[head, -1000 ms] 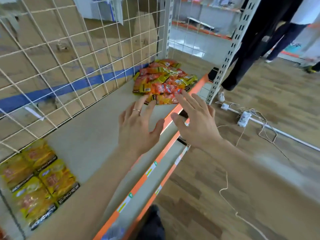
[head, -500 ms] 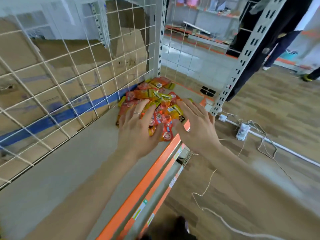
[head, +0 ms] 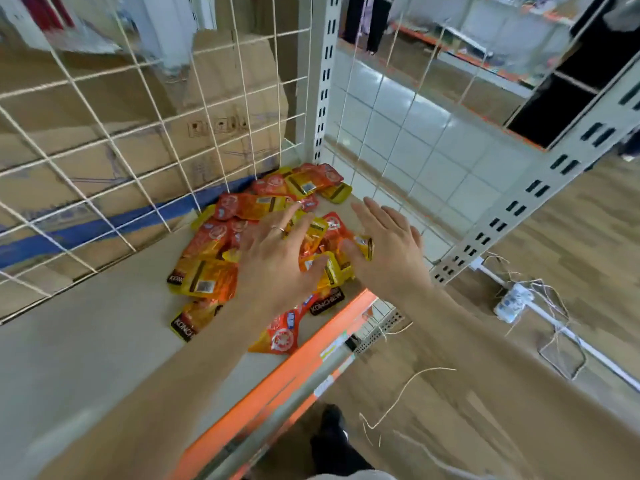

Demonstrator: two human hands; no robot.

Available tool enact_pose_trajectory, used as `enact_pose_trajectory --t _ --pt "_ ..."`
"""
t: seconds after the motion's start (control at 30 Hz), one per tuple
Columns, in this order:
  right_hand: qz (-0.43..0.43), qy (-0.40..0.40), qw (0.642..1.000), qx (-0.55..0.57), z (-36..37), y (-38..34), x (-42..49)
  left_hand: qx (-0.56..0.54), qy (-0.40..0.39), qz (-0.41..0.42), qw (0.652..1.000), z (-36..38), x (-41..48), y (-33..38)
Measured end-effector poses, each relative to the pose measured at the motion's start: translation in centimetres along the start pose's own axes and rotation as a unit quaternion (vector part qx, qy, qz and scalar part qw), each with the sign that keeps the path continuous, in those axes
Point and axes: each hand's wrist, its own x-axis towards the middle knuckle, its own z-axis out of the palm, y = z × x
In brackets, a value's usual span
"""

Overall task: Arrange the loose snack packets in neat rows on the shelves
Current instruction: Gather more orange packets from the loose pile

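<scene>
L hand (head: 277,261) & R hand (head: 389,252), 2 grips spread flat, over glossy crinkled orange-yellow foil packets (head: 207,280) on matte shelf (head: 86,341).

Single head view, angled down, close over shelf (head: 86,358) corner, floor (head: 519,427) at right

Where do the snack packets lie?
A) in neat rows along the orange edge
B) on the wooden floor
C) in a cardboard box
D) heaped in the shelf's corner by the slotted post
D: the snack packets lie heaped on the shelf in the corner beside the slotted post.
</scene>
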Motion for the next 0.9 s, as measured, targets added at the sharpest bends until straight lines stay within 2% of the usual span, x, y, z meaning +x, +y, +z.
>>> enact_pose_trajectory --t 0.13,0.33,0.63,0.73,0.8,0.9 --pt "-0.005 -0.025 1.000 0.002 0.7 2.3 3.1 0.015 -0.038 -0.055 0.998 1.9 1.6 0.5" --pt "0.017 -0.117 0.993 -0.018 3.3 3.3 6.3 0.059 -0.046 -0.116 0.990 3.9 2.6 0.5" --pt "0.067 -0.140 0.982 0.104 4.6 2.5 7.5 0.178 -0.043 -0.186 0.965 3.8 3.0 1.0" --pt "0.115 -0.136 0.972 0.154 4.1 2.8 7.6 0.228 -0.065 -0.143 0.961 3.1 3.3 1.4" --pt "0.126 -0.126 0.966 0.187 3.8 3.0 7.6 0.250 -0.053 -0.102 0.961 3.1 3.2 1.5" --pt "0.137 -0.113 0.957 0.230 3.5 3.2 7.5 0.228 -0.074 -0.124 0.963 3.1 3.8 1.6"
